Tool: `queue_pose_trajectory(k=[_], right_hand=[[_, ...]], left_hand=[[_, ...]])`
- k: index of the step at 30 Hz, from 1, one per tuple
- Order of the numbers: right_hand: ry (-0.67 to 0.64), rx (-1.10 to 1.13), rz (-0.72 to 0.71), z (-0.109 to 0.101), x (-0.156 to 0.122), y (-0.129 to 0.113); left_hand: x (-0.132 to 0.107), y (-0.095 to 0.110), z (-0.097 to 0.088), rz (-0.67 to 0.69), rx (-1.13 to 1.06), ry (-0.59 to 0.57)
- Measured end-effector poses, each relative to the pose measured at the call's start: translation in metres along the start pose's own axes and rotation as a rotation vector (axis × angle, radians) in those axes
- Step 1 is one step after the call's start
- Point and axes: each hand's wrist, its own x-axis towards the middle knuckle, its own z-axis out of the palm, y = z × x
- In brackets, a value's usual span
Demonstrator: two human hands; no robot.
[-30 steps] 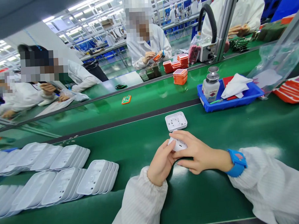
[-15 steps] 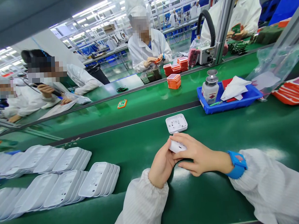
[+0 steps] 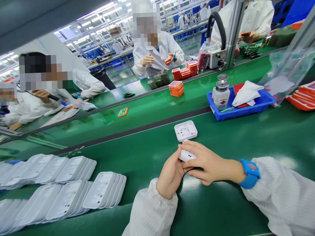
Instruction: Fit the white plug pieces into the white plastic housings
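Observation:
Between my two hands is a small white plastic housing (image 3: 186, 155), a dark slot showing on its near side. My left hand (image 3: 170, 173) grips it from the left, and my right hand (image 3: 205, 162) wraps over its top and right side. Most of the housing is hidden by my fingers. Just beyond my fingertips, a short stack of white plastic shells (image 3: 186, 130) lies with the open inner side up. Rows of similar white shells (image 3: 105, 190) lean on one another at the left of the green bench (image 3: 148, 202).
A blue tray (image 3: 240, 111) holds a pump bottle (image 3: 221, 93) and white wipes (image 3: 249, 92). Orange-edged pieces (image 3: 309, 95) lie at the far right. On the green conveyor belt (image 3: 146, 106) are an orange stack (image 3: 176, 88) and a circuit board (image 3: 123, 112). Co-workers sit across the belt.
The orange stack and the circuit board on the belt have shifted left. A co-worker's hands opposite have moved apart. My hands and the white housing stay nearly still.

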Motion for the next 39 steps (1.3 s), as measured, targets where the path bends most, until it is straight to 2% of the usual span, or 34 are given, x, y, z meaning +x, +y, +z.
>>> queue_pose_trajectory(k=[9,19,39], right_hand=[[-0.003,-0.007,-0.001,0.0004,0.0,0.0],[0.029,0.013,-0.009,0.0,0.0006,-0.0017],[0.01,-0.024,-0.008,0.0,0.0002,-0.0001]], left_hand=[[0.0006,0.0009,0.0036,-0.007,-0.02,0.049],[0.0006,-0.0014,-0.001,-0.019,0.008,-0.007],[0.0014,-0.0016,-0.0009,0.004,0.014,-0.003]])
